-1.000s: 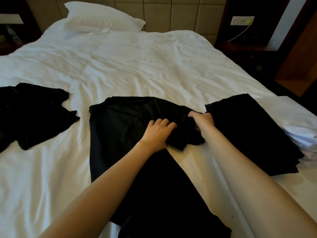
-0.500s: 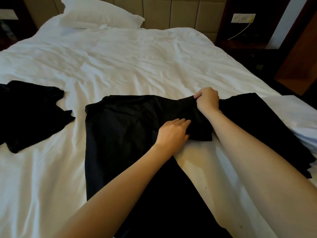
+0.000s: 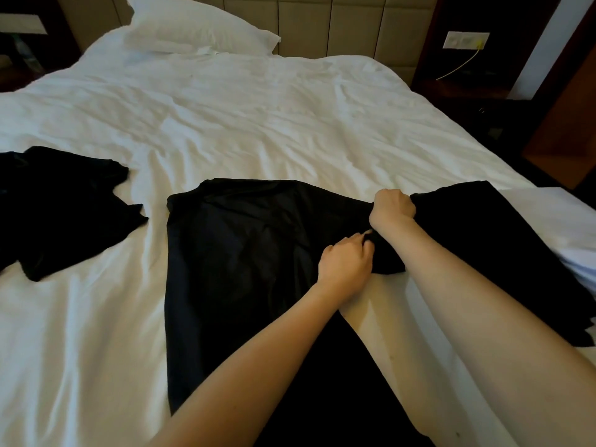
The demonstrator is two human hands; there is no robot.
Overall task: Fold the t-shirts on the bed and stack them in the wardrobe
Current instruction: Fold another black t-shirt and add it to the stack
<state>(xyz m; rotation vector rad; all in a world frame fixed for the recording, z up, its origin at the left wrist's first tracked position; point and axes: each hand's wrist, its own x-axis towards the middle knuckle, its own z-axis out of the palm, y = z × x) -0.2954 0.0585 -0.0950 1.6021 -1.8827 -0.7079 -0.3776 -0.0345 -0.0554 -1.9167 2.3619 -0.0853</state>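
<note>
On the bed, left hand and right hand each clutch the black t-shirt, grip curled tight.

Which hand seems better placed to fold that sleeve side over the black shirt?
Likely the right hand: it grips the middle t-shirt at its top edge by the sleeve. The left hand pinches the sleeve lower down.

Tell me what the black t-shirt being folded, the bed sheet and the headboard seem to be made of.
Black t-shirt: thin knit fabric, probably cotton or a blend; faint sheen, limp drape, soft folds.
Bed sheet: white woven cotton by its look; matte, finely creased.
Headboard: beige padded panels, perhaps leather or leatherette; smooth, seamed into squares.
</note>
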